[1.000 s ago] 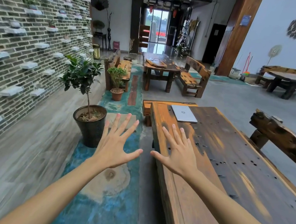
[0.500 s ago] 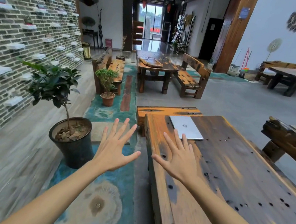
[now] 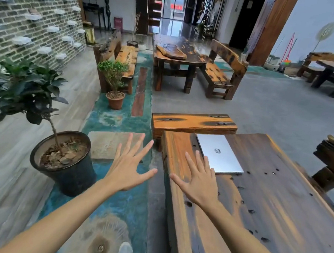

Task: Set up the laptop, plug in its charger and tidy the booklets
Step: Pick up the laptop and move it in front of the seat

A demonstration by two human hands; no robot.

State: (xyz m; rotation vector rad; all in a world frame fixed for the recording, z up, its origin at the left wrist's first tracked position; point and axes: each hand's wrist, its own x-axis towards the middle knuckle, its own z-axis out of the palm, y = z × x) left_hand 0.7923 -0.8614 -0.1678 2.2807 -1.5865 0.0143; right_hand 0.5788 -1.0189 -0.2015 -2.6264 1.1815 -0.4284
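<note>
Left hand (image 3: 127, 169): fingers spread wide, palm down, holding nothing, out over the floor (image 3: 113, 207) just left of the tabletop (image 3: 276, 208).
Right hand (image 3: 199, 180): fingers splayed and straight, empty, above the tabletop's near-left part.
Laptop (image 3: 220, 153): closed, silver, flat on the tabletop just beyond the right hand; the fingertips overlap its near corner in view, contact unclear.
Plant (image 3: 61, 153): in a dark pot, left of the left hand.
Bench (image 3: 193, 123): past the laptop.

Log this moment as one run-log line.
stage: approach | left hand: open, empty, over floor | right hand: open, empty, above table | laptop: closed, flat on table | charger, booklets: not in view
</note>
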